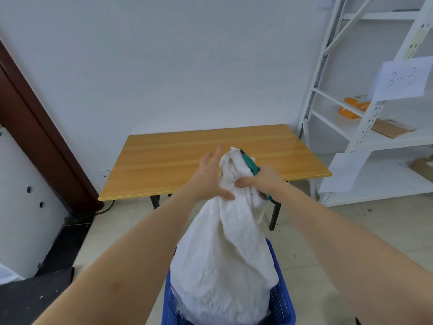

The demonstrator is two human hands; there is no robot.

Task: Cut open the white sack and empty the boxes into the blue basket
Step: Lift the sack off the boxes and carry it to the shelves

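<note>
A full white sack (225, 254) stands upright in the blue basket (282, 299) on the floor, its neck bunched at the top. My right hand (260, 181) grips the neck and also holds a green-handled cutter (250, 165), whose blade points up along the sack's tip. My left hand (208, 177) rests against the left side of the neck, fingers spread, thumb pressing the fabric. The boxes inside are hidden.
A wooden table (187, 160) stands just beyond the basket. White metal shelving (365, 127) at the right holds an orange box (353, 106) and flat cardboard parcels. A dark door frame and a white cabinet are at the left.
</note>
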